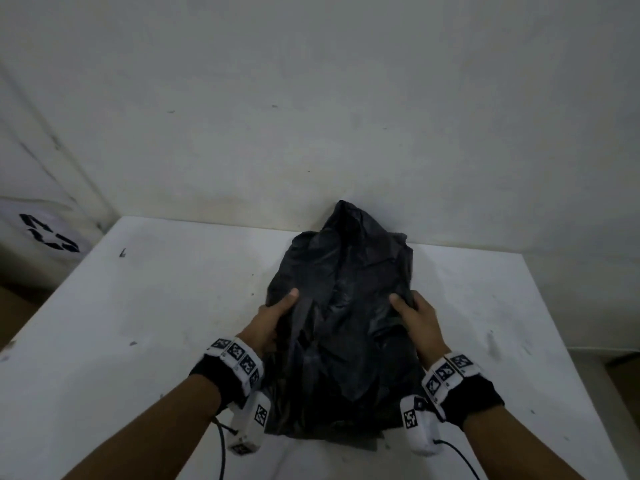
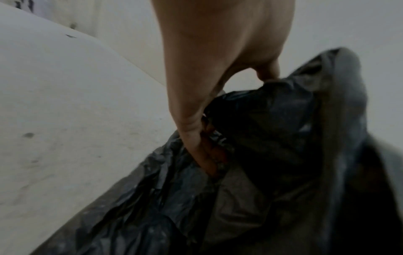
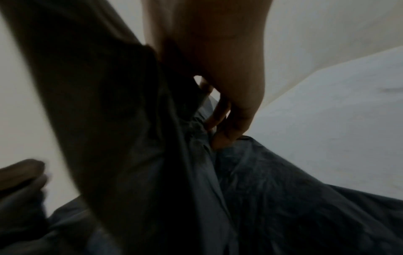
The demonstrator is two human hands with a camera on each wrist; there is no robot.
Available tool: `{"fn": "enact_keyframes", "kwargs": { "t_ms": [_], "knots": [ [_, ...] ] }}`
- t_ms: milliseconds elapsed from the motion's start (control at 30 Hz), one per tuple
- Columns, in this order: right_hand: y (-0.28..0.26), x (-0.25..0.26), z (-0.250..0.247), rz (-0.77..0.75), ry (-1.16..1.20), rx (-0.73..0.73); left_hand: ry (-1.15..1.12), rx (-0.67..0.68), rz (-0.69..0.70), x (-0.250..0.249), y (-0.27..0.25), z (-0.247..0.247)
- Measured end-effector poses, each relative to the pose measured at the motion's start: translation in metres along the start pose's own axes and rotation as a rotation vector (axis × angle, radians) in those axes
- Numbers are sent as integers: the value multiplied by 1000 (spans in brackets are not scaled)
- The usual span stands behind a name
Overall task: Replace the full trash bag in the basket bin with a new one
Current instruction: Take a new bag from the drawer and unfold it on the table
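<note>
A black plastic trash bag [image 1: 341,323] stands crumpled on the white table [image 1: 138,323], its top rising to a peak near the wall. My left hand [image 1: 273,317] grips the bag's left side, thumb on the front and fingers tucked into the folds. My right hand [image 1: 414,317] grips the right side the same way. In the left wrist view my left hand [image 2: 202,138] curls into the bag [image 2: 272,155]. The right wrist view has my right hand [image 3: 226,124] pinching the film of the bag [image 3: 250,198]. No basket bin is in view.
A white wall [image 1: 311,98] stands close behind the table's far edge. At the left, beside the table, sits a white box with a black mark [image 1: 48,237]. Brown floor [image 1: 623,382] shows past the table's right edge.
</note>
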State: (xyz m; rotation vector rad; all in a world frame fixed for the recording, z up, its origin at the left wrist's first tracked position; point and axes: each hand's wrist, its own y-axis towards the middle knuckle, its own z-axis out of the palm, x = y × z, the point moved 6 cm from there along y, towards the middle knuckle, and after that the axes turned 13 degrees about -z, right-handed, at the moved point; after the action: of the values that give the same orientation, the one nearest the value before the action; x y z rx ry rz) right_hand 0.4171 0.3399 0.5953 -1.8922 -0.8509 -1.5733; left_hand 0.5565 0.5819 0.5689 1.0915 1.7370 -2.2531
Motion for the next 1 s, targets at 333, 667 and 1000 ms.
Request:
{"fn": "enact_keyframes", "kwargs": {
  "t_ms": [333,667,1000],
  "knots": [
    [-42,-4,96,144,124,333,156,116,99,9,0,68],
    [-36,5,70,321,471,189,227,16,266,2,-14,54],
    [-33,21,79,59,-16,561,100,126,256,-3,-22,57]
  ]
}}
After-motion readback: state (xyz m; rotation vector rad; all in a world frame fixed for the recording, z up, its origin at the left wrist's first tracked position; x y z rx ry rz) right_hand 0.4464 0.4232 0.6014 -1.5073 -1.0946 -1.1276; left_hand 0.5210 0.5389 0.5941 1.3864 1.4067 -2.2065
